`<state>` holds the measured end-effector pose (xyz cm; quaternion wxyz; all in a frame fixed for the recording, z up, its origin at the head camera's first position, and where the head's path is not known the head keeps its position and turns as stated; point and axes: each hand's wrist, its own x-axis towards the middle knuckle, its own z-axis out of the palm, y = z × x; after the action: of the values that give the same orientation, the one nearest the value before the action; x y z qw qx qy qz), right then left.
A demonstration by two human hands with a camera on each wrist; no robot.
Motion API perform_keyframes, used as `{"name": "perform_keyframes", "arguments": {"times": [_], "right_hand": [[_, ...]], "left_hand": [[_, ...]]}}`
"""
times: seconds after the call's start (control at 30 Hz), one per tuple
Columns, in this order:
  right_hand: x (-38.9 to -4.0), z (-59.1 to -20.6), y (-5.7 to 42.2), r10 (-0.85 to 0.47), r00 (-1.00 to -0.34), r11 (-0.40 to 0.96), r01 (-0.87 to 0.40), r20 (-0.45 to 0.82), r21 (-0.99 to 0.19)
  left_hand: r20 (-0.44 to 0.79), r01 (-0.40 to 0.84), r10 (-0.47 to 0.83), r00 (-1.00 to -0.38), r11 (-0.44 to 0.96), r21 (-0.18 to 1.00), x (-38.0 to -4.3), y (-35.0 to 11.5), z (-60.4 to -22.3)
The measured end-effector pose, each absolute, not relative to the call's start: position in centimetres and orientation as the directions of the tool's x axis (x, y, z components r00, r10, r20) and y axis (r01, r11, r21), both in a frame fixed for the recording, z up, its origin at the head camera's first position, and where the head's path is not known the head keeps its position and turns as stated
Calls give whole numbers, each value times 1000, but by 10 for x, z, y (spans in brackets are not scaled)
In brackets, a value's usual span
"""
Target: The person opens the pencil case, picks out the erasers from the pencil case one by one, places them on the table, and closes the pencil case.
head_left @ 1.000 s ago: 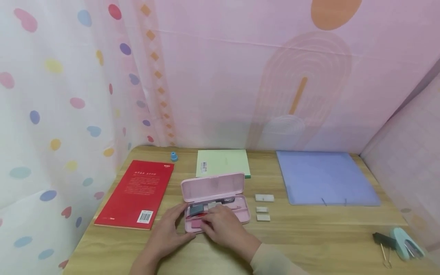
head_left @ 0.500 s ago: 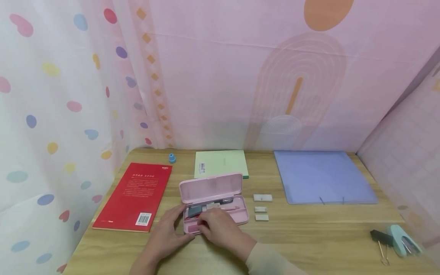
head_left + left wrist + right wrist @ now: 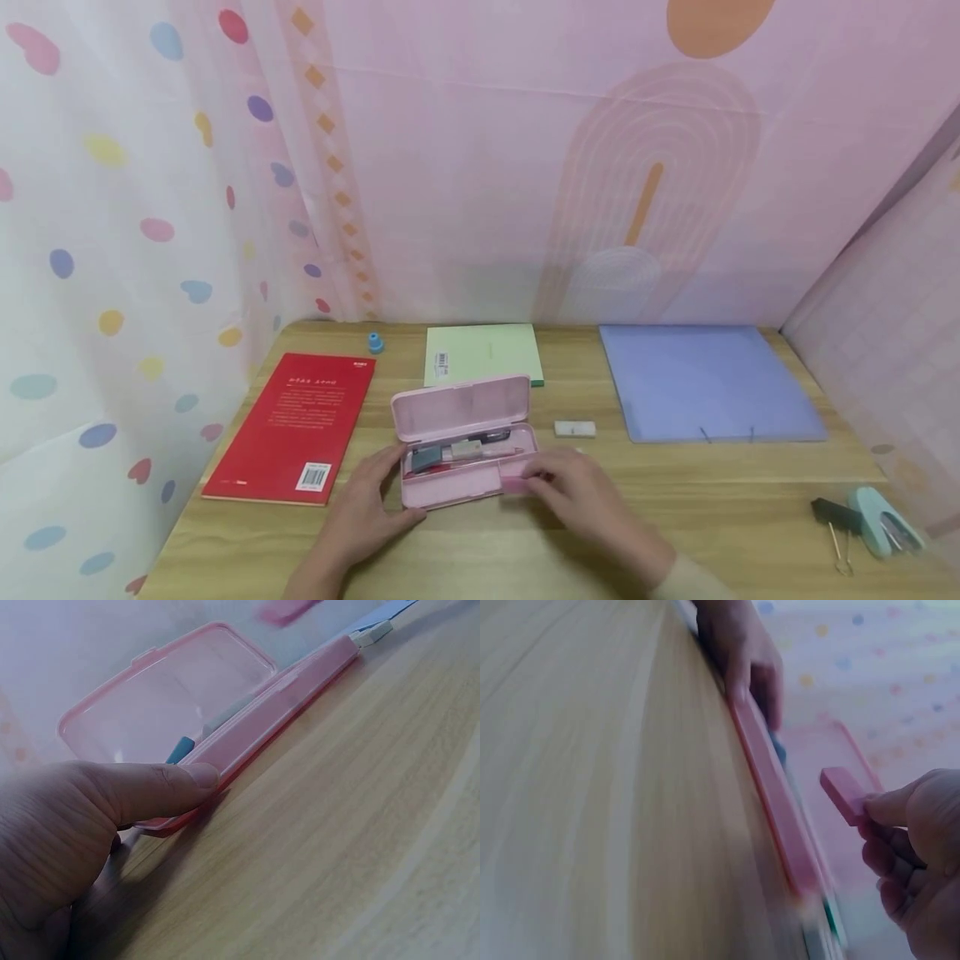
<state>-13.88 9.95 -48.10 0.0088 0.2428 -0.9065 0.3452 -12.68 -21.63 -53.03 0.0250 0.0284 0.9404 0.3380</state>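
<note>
An open pink pencil case (image 3: 450,498) stands on the table with its lid raised at the back. My left hand (image 3: 367,508) grips its left end, thumb against the front wall (image 3: 247,739). Between the thumb and fingers of my right hand (image 3: 581,496) is a pink eraser (image 3: 844,793), held above the case's right end. A grey-blue block (image 3: 427,457), a pale block (image 3: 467,450), a pinkish pen (image 3: 498,454) and a black pen (image 3: 495,436) lie in the back compartment. The front compartment's left part shows bare.
A white eraser-like block (image 3: 574,429) lies right of the case; my right hand mostly hides smaller ones. Around are a red book (image 3: 292,425), green notebook (image 3: 487,354), blue folder (image 3: 712,383), small blue piece (image 3: 376,343), black binder clip (image 3: 836,517) and mint stapler-like tool (image 3: 881,521).
My right hand has lifted the pink eraser from the front compartment and moved right with it. My left hand has kept its grip on the case's left end.
</note>
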Motion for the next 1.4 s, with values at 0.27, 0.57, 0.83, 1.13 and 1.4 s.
{"name": "perform_keyframes", "arguments": {"times": [0.27, 0.57, 0.83, 1.13, 1.4], "right_hand": [[-129, -492, 160, -301, -951, 756, -286, 75, -589], [-132, -502, 167, -329, -942, 806, -317, 66, -500], [-132, -505, 167, -394, -912, 772, -394, 110, -498], [-133, -508, 164, -399, -908, 759, -406, 129, -509], [-134, -510, 165, -394, -910, 764, -401, 127, -505]], "left_hand": [[-47, 19, 63, -997, 774, 633, -128, -216, -528], [-59, 10, 61, -996, 778, 628, -128, -215, -531], [-51, 20, 66, -997, 784, 621, -127, -216, -529], [-53, 17, 66, -996, 773, 634, -127, -215, -527], [-58, 13, 64, -996, 777, 630, -127, -215, -527]]}}
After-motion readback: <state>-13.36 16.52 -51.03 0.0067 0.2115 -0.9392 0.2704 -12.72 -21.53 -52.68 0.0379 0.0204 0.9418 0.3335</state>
